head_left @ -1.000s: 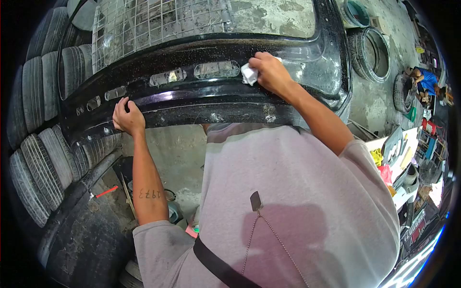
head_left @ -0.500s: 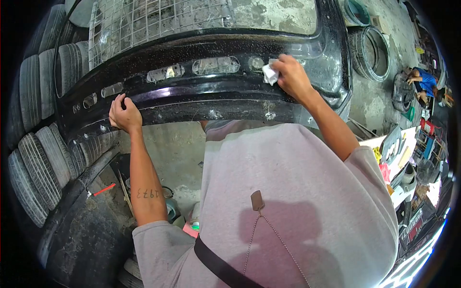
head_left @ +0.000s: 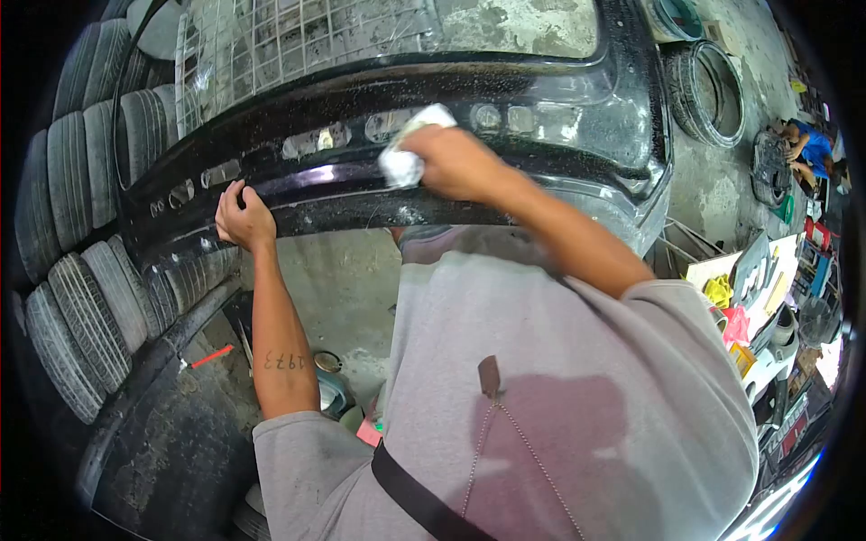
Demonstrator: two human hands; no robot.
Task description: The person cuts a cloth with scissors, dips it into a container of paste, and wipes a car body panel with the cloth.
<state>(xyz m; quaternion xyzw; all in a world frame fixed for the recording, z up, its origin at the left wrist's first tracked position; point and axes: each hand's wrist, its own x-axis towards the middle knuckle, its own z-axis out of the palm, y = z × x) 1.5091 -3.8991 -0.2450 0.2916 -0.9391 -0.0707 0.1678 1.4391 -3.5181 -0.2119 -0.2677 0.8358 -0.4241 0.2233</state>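
A long black car bumper (head_left: 577, 144) lies across in front of me, its surface wet and speckled with drops, with a row of cut-out openings along it. My right hand (head_left: 456, 164) is closed on a white cloth (head_left: 400, 168), which rests against the middle of the bumper and partly covers one opening. The fingers look slightly smeared by motion. Toward the left end, my left hand (head_left: 246, 218) grips the bumper's near edge with curled fingers; the fingertips are partly hidden.
Stacked tyres (head_left: 72, 171) line the left side, and a wire mesh (head_left: 298, 45) lies beyond the bumper. More tyres (head_left: 704, 95) stand at the right. Farther right, a person in blue (head_left: 810, 149) crouches by a dark part. A red-handled tool (head_left: 213, 356) lies at lower left.
My right hand has swept left along the bumper with the cloth, from near its right end to the middle. My left hand keeps its place on the edge; the view has shifted slightly.
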